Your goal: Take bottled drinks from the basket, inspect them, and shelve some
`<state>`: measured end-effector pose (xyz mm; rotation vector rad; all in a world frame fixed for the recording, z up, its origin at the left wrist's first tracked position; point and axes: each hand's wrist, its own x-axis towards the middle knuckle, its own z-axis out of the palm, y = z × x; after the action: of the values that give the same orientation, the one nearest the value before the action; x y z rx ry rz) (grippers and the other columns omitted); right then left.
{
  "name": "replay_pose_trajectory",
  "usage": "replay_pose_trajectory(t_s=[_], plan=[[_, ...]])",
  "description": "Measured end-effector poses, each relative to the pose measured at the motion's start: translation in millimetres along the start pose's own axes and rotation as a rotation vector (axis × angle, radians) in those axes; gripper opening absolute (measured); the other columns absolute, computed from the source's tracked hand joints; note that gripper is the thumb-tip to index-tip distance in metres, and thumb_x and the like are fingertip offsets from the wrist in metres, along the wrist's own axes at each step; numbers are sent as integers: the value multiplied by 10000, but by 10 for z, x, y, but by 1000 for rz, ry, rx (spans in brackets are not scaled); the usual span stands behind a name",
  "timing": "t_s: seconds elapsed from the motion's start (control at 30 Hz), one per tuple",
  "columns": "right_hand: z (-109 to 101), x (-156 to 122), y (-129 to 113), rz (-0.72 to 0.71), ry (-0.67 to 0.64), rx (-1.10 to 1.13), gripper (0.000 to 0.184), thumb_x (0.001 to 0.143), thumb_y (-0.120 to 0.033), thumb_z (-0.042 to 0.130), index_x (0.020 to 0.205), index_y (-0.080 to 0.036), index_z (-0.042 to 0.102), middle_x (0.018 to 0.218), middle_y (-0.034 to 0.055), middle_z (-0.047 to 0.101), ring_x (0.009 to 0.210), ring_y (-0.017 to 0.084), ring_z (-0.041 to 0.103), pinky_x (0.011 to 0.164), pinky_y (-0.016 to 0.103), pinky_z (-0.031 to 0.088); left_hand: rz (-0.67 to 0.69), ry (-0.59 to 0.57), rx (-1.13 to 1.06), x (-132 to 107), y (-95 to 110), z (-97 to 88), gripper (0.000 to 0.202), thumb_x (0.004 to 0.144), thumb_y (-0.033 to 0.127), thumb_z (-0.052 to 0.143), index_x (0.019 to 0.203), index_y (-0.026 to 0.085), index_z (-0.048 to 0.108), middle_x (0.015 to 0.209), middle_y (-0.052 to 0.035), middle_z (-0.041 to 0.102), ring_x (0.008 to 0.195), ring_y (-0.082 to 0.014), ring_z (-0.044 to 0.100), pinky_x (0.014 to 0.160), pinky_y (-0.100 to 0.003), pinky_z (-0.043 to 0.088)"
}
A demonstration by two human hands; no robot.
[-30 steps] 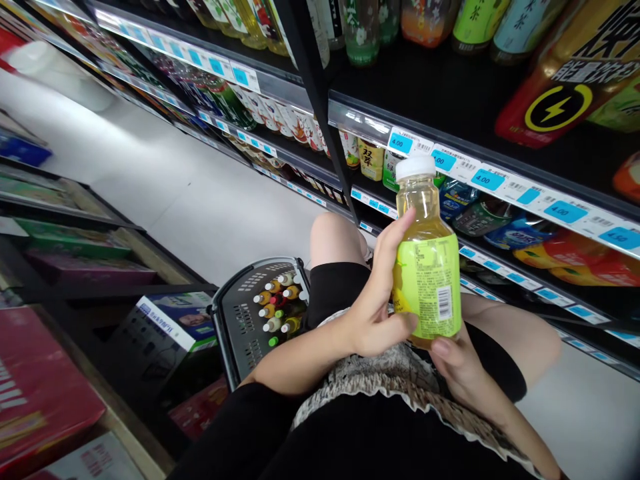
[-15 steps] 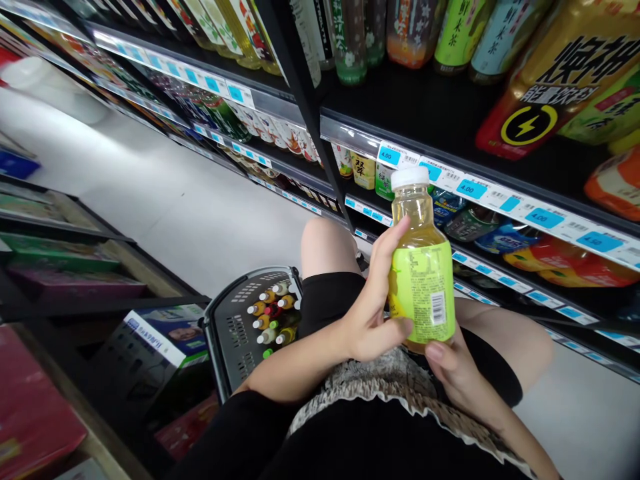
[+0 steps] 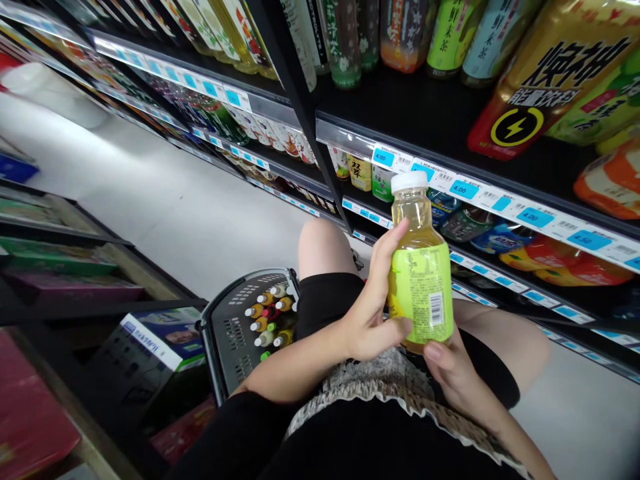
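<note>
Left fingers [image 3: 389, 259] tight around the green-labelled bottle [image 3: 423, 287] — right fingers [image 3: 440, 355] (mostly hidden) apparently around its base

Okay so the black upper shelf [image 3: 383, 100] has blue price tags [image 3: 464, 190] all along its front edge, a few at 4.00 and one at 4.50 further right. Chunky gold-and-red bottle [image 3: 545, 80] near that edge, lightning bolt on the label. Set further back: an orange bottle [image 3: 404, 40], a green-labelled one [image 3: 451, 40] and a pale blue one [image 3: 493, 43]. The lower shelf [image 3: 494, 275] has a yellow pack [image 3: 360, 172] and a green pack [image 3: 383, 183] at its left end. Across the pale floor [image 3: 165, 183], a wood-edged rack [image 3: 91, 427] holds a blue-and-white box [image 3: 175, 333] and, near its closest corner, a red box [image 3: 37, 413]. Blurry whitish tub [image 3: 60, 93] further down the aisle.
</note>
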<state>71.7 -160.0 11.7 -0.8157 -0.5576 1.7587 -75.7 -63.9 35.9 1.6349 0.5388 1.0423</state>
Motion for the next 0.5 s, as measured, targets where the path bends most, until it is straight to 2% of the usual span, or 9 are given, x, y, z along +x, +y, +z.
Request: replay_pose_trajectory(t_s=[0.17, 0.23, 0.3, 0.37, 0.43, 0.5], plan=[[-16, -30, 33, -30, 60, -27, 793, 760, -424, 845, 1468, -280, 519, 1289, 109, 687, 1058, 292, 709, 899, 449, 613, -91, 45, -80, -35, 25, 103, 1012, 876, 583, 630, 1688, 299, 99, 1719, -90, 209, 1578, -410, 205, 1289, -598, 249], [-11, -27, 40, -71, 87, -8, 754, 743, -506, 831, 1409, -261, 578, 1202, 108, 708, 909, 273, 723, 734, 388, 623, -94, 101, -125, -41, -17, 147, 964, 922, 569, 605, 1690, 316, 81, 1694, -98, 258, 1534, -386, 309, 1266, -581, 302], [-1, -11, 19, -121, 87, 39, 731, 718, -599, 805, 1326, -227, 639, 1067, 109, 723, 728, 232, 699, 518, 284, 538, -40, 203, -185, -27, -98, 184, 945, 958, 547, 578, 1690, 339, 18, 1609, -102, 381, 1450, -335, 431, 1246, -552, 335], [7, 15, -33, -174, 14, 93, 707, 728, -653, 763, 1254, -188, 676, 943, 106, 715, 542, 171, 618, 392, 227, 417, -4, 280, -298, 8, -186, 216, 938, 964, 540, 568, 1687, 344, 2, 1501, -92, 492, 1351, -291, 523, 1217, -516, 374], [3, 51, -91, -206, -111, 151, 676, 778, -654, 731, 1248, -172, 678, 924, 100, 702, 441, 119, 534, 341, 206, 334, -68, 265, -447, 45, -255, 248, 835, 970, 554, 538, 1676, 314, 161, 1480, -93, 534, 1337, -286, 545, 1199, -489, 398], [-23, 98, -111, -169, -270, 240, 695, 813, -673, 708, 1263, -145, 672, 976, 107, 682, 431, 78, 496, 332, 187, 280, -168, 191, -586, 57, -313, 290, 710, 973, 612, 494, 1581, 253, 417, 1507, -109, 548, 1396, -316, 519, 1217, -485, 385]])
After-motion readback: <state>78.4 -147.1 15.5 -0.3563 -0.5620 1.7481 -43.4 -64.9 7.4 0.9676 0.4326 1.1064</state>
